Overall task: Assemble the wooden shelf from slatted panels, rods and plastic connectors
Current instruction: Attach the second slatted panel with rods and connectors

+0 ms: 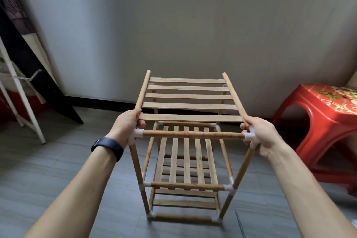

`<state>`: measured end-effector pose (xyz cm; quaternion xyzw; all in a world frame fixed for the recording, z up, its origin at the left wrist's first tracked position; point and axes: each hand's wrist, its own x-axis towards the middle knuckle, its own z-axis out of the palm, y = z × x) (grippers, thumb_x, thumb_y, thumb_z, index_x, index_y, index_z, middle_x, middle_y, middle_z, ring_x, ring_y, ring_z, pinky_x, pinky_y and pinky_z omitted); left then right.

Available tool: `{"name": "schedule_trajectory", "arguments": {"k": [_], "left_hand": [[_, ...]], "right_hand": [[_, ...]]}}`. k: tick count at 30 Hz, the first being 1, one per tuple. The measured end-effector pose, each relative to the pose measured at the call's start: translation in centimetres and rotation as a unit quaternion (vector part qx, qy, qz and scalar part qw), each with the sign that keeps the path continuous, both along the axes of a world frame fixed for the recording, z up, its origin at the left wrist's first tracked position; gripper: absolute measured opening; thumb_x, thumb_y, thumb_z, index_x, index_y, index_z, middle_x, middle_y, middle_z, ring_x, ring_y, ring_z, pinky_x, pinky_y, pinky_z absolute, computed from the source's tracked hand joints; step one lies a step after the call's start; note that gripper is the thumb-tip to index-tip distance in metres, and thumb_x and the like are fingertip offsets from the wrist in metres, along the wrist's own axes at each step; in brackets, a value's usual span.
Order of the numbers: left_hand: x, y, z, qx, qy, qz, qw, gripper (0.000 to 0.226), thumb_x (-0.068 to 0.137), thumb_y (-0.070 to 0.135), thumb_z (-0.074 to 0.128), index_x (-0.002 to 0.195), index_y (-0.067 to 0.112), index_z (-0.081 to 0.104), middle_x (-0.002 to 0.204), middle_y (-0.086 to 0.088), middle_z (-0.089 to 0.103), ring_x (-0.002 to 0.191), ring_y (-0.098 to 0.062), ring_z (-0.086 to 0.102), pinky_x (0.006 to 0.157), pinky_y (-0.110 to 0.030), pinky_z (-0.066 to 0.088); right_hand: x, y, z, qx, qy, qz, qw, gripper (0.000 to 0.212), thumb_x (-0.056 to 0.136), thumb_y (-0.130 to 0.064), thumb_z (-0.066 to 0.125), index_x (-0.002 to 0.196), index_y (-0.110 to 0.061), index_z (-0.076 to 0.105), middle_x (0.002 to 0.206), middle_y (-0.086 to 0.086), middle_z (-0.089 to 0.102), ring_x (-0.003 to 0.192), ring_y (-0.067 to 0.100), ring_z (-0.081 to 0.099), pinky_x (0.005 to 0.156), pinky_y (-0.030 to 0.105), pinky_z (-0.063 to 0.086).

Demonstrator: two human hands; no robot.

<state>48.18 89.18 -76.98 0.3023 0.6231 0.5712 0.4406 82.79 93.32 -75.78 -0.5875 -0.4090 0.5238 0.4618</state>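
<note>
Left hand (126,125) closed around the near end of the left side rod (142,91) of the top slatted panel (190,98), just above the left plastic connector (137,135); dark wristband (107,148) on that wrist. Right hand (259,135) closed around the near end of the right side rod (232,97) and wrapped over the right plastic connector (250,135). Panel at centre frame, directly ahead of both hands, long axis running away toward the wall, far end raised, near end low at the connectors. Both hands equally near; neither favoured. Near rod ends apparently at or entering the connector sockets; seating depth not visible under the fingers. Front crossbar (193,135) spanning between the two connectors, touching both. Far rod ends free, apparently not yet socketed; far upper corners hidden behind the slats. Judged next: lower the far end while keeping both rods aligned with their sockets; uneven pressure risks twisting the frame. Shelf frame (188,186) upright below, lower centre of frame, with a middle panel and a bottom panel already fitted. Standing on grey tiled floor (58,170). Plain grey wall (183,25) behind. Red plastic stool (318,121) at right edge, well apart from the shelf. White metal rack (19,91) and dark leaning board (38,75) at left edge.
</note>
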Motion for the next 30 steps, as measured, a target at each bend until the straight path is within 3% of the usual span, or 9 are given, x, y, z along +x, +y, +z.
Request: {"name": "schedule_trajectory", "arguments": {"k": [2,9,13,16,19,23,30], "left_hand": [[-0.3,0.2,-0.3,-0.002,0.032,-0.01,0.999,0.023,0.102,0.033,0.053,0.094,0.013,0.063,0.061,0.003,0.052,0.052,-0.008,0.049,0.054,-0.025,0.042],[-0.3,0.0,-0.9,0.01,0.158,-0.018,0.987,0.022,0.099,0.033,0.058,0.098,0.014,0.068,0.075,-0.002,0.056,0.063,-0.012,0.05,0.06,-0.026,0.044],[-0.4,-0.1,-0.8,0.011,0.165,-0.022,0.986,0.022,0.099,0.035,0.058,0.098,0.015,0.067,0.079,-0.004,0.058,0.065,-0.013,0.052,0.062,-0.028,0.046],[-0.2,0.0,-0.7,0.004,0.17,-0.027,0.985,0.022,0.101,0.033,0.055,0.099,0.013,0.064,0.079,-0.002,0.056,0.063,-0.012,0.05,0.06,-0.027,0.045],[0.0,0.1,-0.3,-0.018,0.155,-0.046,0.987,0.021,0.104,0.033,0.049,0.097,0.014,0.054,0.073,-0.001,0.049,0.06,-0.011,0.046,0.055,-0.027,0.042],[-0.4,0.2,-0.1,-0.042,0.177,-0.065,0.981,0.022,0.105,0.035,0.046,0.095,0.016,0.051,0.073,-0.002,0.047,0.061,-0.013,0.045,0.056,-0.03,0.041],[-0.2,-0.2,-0.2,-0.035,0.16,-0.076,0.984,0.023,0.106,0.03,0.044,0.088,0.018,0.047,0.072,-0.001,0.046,0.06,-0.011,0.044,0.056,-0.028,0.041]], "right_hand": [[0.3,-0.1,0.3,-0.024,0.066,0.002,0.998,0.026,0.1,-0.029,0.056,0.098,-0.005,0.065,0.079,0.004,0.057,0.055,0.01,0.052,0.049,0.023,0.047],[0.0,0.1,0.5,-0.022,0.005,-0.007,1.0,0.028,0.097,-0.037,0.062,0.1,-0.009,0.066,0.074,0.0,0.055,0.055,0.01,0.047,0.05,0.026,0.044],[-0.1,-0.3,1.1,-0.064,0.027,0.03,0.997,0.038,0.101,-0.043,0.05,0.092,-0.008,0.061,0.066,0.0,0.048,0.05,0.013,0.042,0.052,0.029,0.04],[0.2,-0.2,1.1,-0.115,0.098,0.062,0.987,0.049,0.1,-0.055,0.038,0.07,-0.018,0.049,0.059,-0.003,0.048,0.048,0.012,0.043,0.059,0.031,0.041],[0.2,0.1,0.7,-0.125,0.113,0.054,0.984,0.051,0.1,-0.058,0.037,0.063,-0.023,0.041,0.052,-0.007,0.042,0.044,0.01,0.038,0.056,0.028,0.037],[-0.7,0.1,0.6,-0.092,0.081,0.01,0.992,0.047,0.1,-0.055,0.044,0.066,-0.023,0.044,0.049,-0.01,0.037,0.04,0.006,0.034,0.047,0.023,0.033],[-0.2,0.2,0.0,-0.066,0.035,0.006,0.997,0.037,0.104,-0.045,0.045,0.085,-0.015,0.055,0.056,-0.006,0.049,0.051,0.008,0.044,0.055,0.026,0.036]]}}
